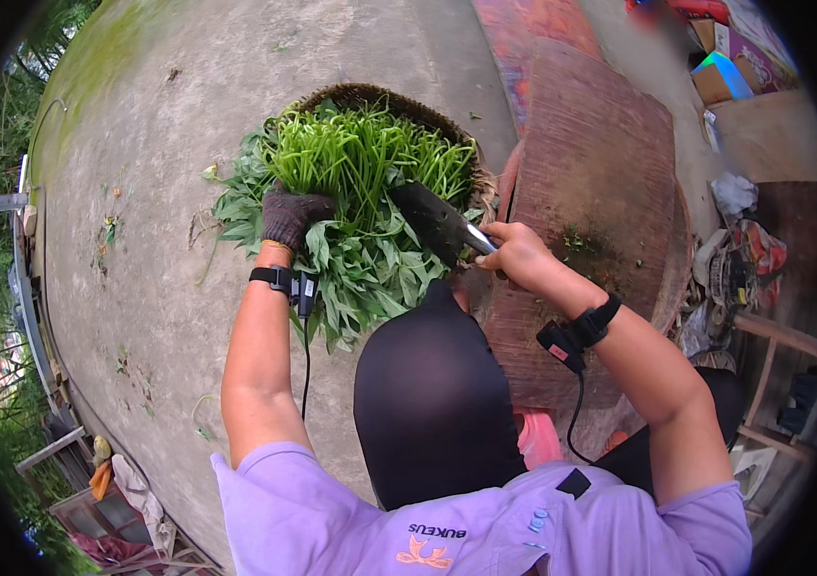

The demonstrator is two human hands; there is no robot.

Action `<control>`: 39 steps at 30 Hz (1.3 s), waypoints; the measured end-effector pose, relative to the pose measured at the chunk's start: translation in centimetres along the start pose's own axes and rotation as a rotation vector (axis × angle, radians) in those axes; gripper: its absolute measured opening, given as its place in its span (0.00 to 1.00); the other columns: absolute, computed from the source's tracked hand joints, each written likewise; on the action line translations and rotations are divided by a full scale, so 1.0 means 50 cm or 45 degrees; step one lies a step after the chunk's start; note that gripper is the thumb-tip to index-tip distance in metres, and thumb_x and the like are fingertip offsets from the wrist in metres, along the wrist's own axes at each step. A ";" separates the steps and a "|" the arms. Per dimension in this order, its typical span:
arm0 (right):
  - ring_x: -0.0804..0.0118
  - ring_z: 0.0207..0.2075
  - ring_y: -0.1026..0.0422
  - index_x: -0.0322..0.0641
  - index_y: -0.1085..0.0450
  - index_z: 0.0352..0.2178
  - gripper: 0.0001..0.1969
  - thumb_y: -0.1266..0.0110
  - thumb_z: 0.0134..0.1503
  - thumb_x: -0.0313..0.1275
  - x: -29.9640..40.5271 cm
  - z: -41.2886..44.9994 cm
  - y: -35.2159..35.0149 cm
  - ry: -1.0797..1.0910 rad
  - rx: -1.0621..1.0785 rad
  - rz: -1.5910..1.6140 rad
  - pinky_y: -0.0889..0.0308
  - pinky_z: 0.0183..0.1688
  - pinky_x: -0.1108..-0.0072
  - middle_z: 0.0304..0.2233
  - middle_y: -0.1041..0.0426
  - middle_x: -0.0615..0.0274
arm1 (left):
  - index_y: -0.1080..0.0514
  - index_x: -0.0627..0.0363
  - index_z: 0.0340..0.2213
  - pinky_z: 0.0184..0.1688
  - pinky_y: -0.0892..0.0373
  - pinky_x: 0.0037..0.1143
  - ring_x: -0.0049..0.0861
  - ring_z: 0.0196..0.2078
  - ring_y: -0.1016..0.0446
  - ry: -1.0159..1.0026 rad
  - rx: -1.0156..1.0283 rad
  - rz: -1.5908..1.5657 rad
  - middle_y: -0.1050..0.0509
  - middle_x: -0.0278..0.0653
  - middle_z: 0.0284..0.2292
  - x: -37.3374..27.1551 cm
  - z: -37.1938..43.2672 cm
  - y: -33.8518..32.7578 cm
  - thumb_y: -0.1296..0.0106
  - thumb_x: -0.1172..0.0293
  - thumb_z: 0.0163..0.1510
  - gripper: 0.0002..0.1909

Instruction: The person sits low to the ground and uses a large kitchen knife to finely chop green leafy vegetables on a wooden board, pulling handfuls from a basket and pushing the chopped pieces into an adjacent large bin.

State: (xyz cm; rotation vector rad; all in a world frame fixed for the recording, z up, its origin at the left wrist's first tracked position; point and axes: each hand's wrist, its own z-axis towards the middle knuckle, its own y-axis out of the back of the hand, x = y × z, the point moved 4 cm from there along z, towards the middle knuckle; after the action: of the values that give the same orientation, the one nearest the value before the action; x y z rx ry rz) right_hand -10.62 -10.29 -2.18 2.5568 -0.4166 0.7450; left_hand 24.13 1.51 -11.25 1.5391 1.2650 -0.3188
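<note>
Leafy greens [358, 273] with long green stems lie piled in a round woven basket [372, 92], their leaves hanging over its near side. My left hand [295, 214], in a dark knitted glove, rests against the stems at the left of the pile; its fingertips are partly hidden, so I cannot tell how firmly it grips. My bare right hand [513, 252] is closed around the metal handle of a broad-bladed cleaver [434, 219]. The dark blade lies at the right part of the greens, its tip by the stems.
A worn reddish wooden board [596, 216] with plant scraps lies at the right. Cardboard boxes [714, 83], plastic bags [734, 194] and a wooden frame [786, 338] stand farther right. Leaf bits [110, 229] are scattered on the concrete floor [164, 144]. Clothes hang at lower left.
</note>
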 end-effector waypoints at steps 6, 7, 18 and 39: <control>0.56 0.33 0.24 0.43 0.27 0.46 0.24 0.37 0.45 0.33 0.045 0.060 -0.046 0.137 -0.020 -0.168 0.32 0.38 0.68 0.32 0.23 0.51 | 0.26 0.46 0.44 0.54 0.35 0.25 0.20 0.48 0.27 -0.134 -0.019 0.073 0.23 0.27 0.44 0.145 0.035 0.004 0.45 0.55 0.50 0.20; 0.56 0.33 0.24 0.43 0.27 0.46 0.24 0.37 0.45 0.33 0.048 0.061 -0.050 0.141 -0.016 -0.166 0.32 0.38 0.68 0.32 0.23 0.51 | 0.26 0.46 0.44 0.54 0.35 0.25 0.19 0.48 0.27 -0.175 -0.032 0.091 0.23 0.27 0.44 0.154 0.037 0.006 0.45 0.55 0.50 0.20; 0.52 0.37 0.24 0.45 0.28 0.45 0.23 0.39 0.44 0.33 0.086 0.050 -0.094 0.352 -0.024 -0.418 0.32 0.41 0.67 0.34 0.23 0.50 | 0.33 0.60 0.47 0.49 0.30 0.29 0.27 0.43 0.24 0.022 -0.205 -0.606 0.23 0.36 0.42 0.014 -0.044 -0.042 0.40 0.63 0.47 0.27; 0.51 0.39 0.25 0.50 0.27 0.43 0.20 0.42 0.44 0.33 0.228 -0.278 0.037 0.767 -0.280 -0.579 0.32 0.42 0.63 0.33 0.24 0.54 | 0.22 0.46 0.36 0.37 0.28 0.31 0.32 0.36 0.22 -0.467 -0.618 0.833 0.20 0.33 0.34 -0.320 -0.271 0.172 0.39 0.51 0.41 0.21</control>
State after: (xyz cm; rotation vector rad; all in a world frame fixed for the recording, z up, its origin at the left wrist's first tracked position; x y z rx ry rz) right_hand -8.12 -6.88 15.40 1.9793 0.2564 1.1482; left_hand 19.50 5.21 10.64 1.3048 0.4582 0.1255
